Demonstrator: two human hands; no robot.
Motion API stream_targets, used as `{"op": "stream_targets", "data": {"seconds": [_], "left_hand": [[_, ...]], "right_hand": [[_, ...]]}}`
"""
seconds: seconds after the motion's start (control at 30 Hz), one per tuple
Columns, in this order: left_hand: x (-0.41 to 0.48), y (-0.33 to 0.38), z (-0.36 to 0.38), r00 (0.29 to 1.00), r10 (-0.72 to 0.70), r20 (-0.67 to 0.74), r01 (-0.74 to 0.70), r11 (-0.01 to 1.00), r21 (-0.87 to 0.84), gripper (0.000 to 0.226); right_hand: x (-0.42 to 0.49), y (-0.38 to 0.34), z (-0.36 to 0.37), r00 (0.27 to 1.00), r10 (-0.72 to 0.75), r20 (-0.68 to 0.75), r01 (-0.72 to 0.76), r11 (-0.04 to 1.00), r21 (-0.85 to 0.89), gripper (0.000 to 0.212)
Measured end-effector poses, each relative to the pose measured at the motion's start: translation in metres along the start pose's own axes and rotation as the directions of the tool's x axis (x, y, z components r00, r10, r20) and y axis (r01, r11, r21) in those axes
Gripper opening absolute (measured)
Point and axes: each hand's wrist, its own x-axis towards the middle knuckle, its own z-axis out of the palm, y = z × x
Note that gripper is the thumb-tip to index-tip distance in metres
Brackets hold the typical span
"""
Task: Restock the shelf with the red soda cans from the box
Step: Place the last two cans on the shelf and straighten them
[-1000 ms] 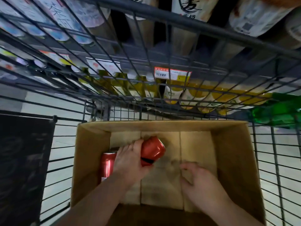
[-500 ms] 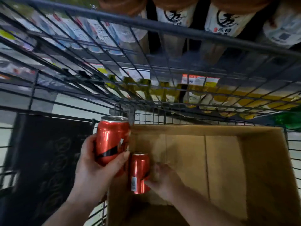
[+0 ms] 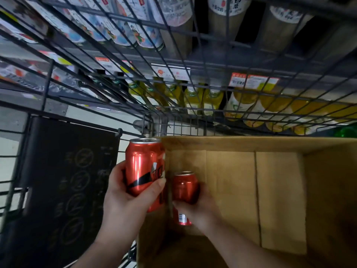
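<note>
While both hands were occupied, each attended to a separate can. The left hand (image 3: pixel 125 198) was clamped round the lower body of a red soda can (image 3: pixel 144 167), thumb across its front. It held the can upright just outside the left wall of the box (image 3: pixel 251 144), with the can's top level with the box rim. In my judgement that upright hold suited carrying it to a shelf without tipping.

The right hand (image 3: pixel 201 209) reached down inside the box at its near left corner, fingers curled round a second red soda can (image 3: pixel 185 187) standing upright close to the left wall. Whether its base rested on the box floor or had lifted clear could not be determined. The low, sideways grip appeared chosen to draw the can straight up past the wall.

Box contents: apart from that second can, only bare cardboard floor flaps were visible, and the forearms hid part of the near floor. On that evidence the box was close to empty.

The box sat within a wire cart (image 3: pixel 163 126), whose mesh rose beyond the box's far wall. Behind that mesh stood the shelves (image 3: pixel 216 61), carrying yellow-green bottles (image 3: pixel 193 99) under price tags (image 3: pixel 253 80). No red cans were seen on them, so the destination slot could not be identified. Left of the box hung a dark printed panel (image 3: pixel 63 180).
</note>
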Motion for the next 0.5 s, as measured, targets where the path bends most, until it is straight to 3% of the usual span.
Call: {"op": "stream_targets", "data": {"seconds": [0.17, 0.3, 0.5], "left_hand": [[-0.018, 0.016, 0.0, 0.999, -0.008, 0.047, 0.011, 0.999, -0.047, 0.068], [-0.053, 0.05, 0.003, 0.996, 0.048, 0.076, -0.042, 0.997, -0.068, 0.049], [-0.117, 0.12, 0.001, 0.968, 0.221, 0.122, -0.21, 0.973, -0.096, 0.061]], "right_hand": [[-0.04, -0.015, -0.05, 1.0, -0.017, -0.003, 0.017, 0.986, 0.168, 0.054], [-0.097, -0.041, -0.093, 0.99, -0.126, -0.068, 0.135, 0.98, 0.145, 0.051], [-0.213, -0.084, -0.156, 0.928, -0.276, -0.25, 0.311, 0.944, 0.113, 0.055]]}}
